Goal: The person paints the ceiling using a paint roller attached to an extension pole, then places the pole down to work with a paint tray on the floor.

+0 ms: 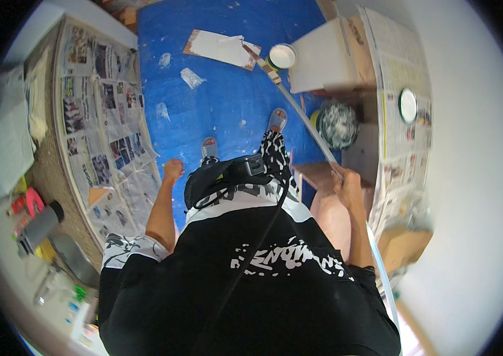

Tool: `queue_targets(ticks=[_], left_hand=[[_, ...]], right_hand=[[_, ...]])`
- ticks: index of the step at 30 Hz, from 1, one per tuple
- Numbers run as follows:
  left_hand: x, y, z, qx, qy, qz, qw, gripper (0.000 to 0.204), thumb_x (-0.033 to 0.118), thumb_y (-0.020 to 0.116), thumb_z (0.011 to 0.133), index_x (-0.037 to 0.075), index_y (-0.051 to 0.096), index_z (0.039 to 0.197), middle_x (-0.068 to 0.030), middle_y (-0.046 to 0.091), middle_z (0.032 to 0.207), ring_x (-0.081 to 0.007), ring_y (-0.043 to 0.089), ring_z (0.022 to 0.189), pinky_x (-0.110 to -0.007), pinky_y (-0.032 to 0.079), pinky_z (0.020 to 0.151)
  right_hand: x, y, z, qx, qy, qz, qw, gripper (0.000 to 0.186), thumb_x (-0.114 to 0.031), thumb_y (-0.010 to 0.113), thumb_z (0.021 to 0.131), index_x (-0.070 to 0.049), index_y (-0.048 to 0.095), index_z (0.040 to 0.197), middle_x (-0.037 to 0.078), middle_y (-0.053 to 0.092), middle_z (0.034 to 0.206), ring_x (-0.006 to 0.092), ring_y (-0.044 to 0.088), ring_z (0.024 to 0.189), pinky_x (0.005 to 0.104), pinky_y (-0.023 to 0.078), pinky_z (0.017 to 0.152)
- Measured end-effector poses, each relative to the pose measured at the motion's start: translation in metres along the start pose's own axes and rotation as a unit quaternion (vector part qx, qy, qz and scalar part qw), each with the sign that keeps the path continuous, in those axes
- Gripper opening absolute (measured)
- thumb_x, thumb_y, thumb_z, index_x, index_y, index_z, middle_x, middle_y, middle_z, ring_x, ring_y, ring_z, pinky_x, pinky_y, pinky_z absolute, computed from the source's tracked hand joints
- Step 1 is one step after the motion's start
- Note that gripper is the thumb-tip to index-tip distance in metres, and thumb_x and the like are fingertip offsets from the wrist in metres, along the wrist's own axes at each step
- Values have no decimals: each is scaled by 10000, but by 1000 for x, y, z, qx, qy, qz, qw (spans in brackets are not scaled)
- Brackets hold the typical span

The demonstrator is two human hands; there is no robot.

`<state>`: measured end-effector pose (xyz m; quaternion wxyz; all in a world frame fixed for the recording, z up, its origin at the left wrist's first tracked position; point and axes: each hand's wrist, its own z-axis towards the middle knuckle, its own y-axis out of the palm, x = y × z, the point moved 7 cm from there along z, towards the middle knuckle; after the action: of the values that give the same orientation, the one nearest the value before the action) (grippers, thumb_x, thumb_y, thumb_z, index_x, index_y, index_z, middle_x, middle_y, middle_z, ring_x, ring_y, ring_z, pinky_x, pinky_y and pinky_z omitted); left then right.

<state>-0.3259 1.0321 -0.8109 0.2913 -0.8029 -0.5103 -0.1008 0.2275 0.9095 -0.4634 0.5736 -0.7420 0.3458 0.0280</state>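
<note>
My right hand (346,183) grips a long pale pole (306,120) that reaches forward to a small white roller (229,40) on a white board (216,51) with brown edges, lying on the blue floor covering (174,101). A wooden piece (268,70) is bound near the pole's far end. Just right of that end is an open can of white paint (282,56). My left hand (174,169) hangs beside my leg with curled fingers, nothing visible in it. Both my sandalled feet show ahead of me.
Newspaper-covered surfaces (111,118) flank me left and right, the right one holding a white lid (408,105). A paint-smeared bucket (336,126) sits under the right edge, near a pale board (317,53). Assorted tools (41,228) lie far left. A white wall (465,178) stands right.
</note>
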Motion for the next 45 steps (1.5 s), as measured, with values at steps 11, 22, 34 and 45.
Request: queue_targets(ticks=[11,22,34,45], left_hand=[[-37,190,-157,167,-67,-268,947,213,104,522,830,51,644,997,-58,652,828,-166,663,705,-295,516,546],[-60,402,-268,167,-122,-233,950,183,224,594,869,65,686,879,-67,651,727,-165,640,666,-313,505,566],[15,436,-243,228,-129,-484,835,194,151,563,902,29,611,1045,-85,662,896,-182,668,709,-281,511,544],[124,546,-219,266,-182,-372,870,253,265,650,835,33,687,930,-93,686,803,-174,659,720,-325,527,635]], right_hand=[[33,-26,266,-110,-223,-80,965,294,-48,577,824,-6,666,1100,302,625,823,426,647,782,442,508,734],[84,-40,362,-148,-295,-147,933,276,-94,588,836,-26,679,1088,287,642,944,409,644,902,434,508,817],[87,-108,382,-179,-323,-191,909,289,-126,603,840,-20,673,1100,279,647,976,400,641,944,412,498,847],[104,-148,487,-262,-348,-253,864,306,-73,594,832,-11,658,1124,292,642,907,404,648,870,431,507,777]])
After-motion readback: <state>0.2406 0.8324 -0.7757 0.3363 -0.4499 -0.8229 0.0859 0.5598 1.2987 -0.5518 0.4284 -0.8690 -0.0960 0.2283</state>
